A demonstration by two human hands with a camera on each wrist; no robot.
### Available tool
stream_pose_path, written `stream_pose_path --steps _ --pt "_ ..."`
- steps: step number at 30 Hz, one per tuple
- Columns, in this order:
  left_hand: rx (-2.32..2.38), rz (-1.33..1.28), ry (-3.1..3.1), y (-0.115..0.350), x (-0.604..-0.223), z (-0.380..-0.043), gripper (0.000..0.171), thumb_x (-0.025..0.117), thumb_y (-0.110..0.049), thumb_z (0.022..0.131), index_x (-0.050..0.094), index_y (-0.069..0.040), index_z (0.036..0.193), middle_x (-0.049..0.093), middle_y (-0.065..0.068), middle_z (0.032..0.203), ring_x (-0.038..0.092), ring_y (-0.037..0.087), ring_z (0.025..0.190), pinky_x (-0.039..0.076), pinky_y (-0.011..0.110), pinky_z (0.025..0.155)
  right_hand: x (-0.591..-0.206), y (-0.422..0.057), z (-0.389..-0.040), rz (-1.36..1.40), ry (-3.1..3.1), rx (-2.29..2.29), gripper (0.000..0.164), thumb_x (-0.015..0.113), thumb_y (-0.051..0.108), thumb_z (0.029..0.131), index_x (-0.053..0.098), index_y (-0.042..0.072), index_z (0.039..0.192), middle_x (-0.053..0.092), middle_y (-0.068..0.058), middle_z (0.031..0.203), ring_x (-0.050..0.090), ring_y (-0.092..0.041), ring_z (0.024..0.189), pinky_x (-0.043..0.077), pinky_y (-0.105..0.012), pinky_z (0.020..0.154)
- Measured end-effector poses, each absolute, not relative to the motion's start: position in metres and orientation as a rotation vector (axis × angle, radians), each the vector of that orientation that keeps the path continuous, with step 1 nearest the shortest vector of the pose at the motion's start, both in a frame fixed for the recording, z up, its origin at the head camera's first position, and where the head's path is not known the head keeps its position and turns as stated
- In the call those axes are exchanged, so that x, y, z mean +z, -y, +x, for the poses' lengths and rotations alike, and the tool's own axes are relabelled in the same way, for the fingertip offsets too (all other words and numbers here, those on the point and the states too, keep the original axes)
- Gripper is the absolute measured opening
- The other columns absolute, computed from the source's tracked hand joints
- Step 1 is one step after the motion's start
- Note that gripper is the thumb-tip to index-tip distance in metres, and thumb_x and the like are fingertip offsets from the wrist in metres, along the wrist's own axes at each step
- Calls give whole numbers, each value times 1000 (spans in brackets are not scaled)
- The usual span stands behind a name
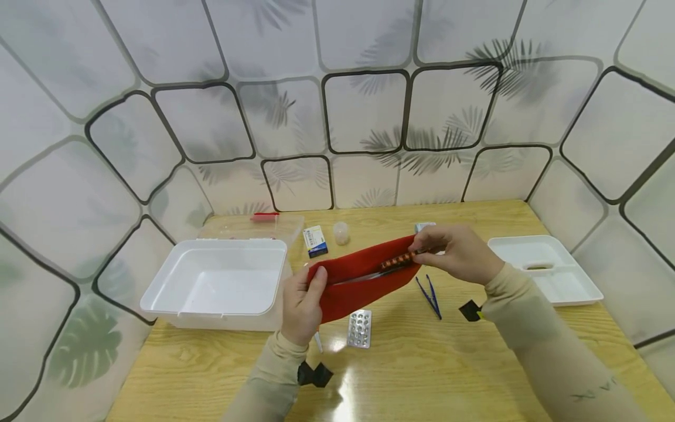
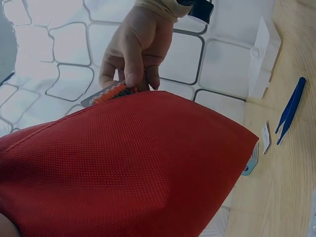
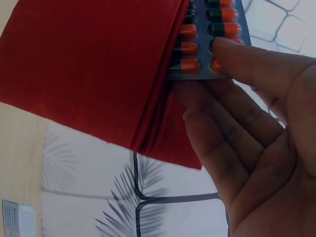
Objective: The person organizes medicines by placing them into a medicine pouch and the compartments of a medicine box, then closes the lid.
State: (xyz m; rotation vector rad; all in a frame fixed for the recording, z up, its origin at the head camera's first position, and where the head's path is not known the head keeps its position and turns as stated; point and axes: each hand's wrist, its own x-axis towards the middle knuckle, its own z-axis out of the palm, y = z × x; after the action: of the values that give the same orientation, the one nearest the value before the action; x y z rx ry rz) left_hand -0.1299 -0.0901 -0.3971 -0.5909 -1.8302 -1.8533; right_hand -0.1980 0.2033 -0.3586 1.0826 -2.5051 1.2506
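Note:
A red fabric pouch (image 1: 364,278) is held up over the table, its long mouth parted. My left hand (image 1: 304,302) grips the pouch's left end, thumb on the near side. At the mouth's right end, my right hand (image 1: 461,252) pinches a blister pack of orange and dark green capsules (image 3: 224,29) between thumb and fingers. The pack sits partly inside the pouch, so its inner part is hidden. In the left wrist view the capsule pack (image 2: 113,94) shows above the red edge.
A white box (image 1: 211,281) stands open at left, its clear lid behind. At right lies a white tray (image 1: 548,269). Blue tweezers (image 1: 431,298), a silver blister pack (image 1: 360,329), a small medicine box (image 1: 315,241) and a round translucent item (image 1: 341,233) lie on the table.

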Motion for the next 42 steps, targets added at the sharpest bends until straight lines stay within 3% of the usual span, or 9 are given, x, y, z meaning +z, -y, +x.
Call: stream_pose_path --steps 10,17,24,42 --pt "-1736 -607 1903 89 -400 -133 20 46 14 92 65 9 96 67 22 82 65 16 71 54 29 61 -360 -188 -191 1222 2500 1215 19 77 7 81 66 19 91 71 9 87 68 -7 78 55 -25 64" --pt "-1726 -612 1903 90 -401 -133 20 49 9 94 68 5 100 70 18 87 65 16 78 54 28 65 -366 -175 -188 1342 2494 1233 13 72 11 87 63 19 93 70 8 86 67 -6 77 53 -24 61" --pt "-1721 -650 1855 90 -402 -132 20 48 10 93 67 6 100 69 21 86 65 15 80 53 26 68 -369 -172 -189 1343 2579 998 6 70 19 90 69 25 87 63 18 77 48 0 57 41 -21 51" --pt "-1724 -662 1841 94 -405 -134 18 48 8 93 66 7 96 68 21 83 66 15 74 55 28 62 -360 -181 -189 1275 2626 671 8 78 13 80 75 19 86 70 12 82 62 -1 74 52 -26 65"
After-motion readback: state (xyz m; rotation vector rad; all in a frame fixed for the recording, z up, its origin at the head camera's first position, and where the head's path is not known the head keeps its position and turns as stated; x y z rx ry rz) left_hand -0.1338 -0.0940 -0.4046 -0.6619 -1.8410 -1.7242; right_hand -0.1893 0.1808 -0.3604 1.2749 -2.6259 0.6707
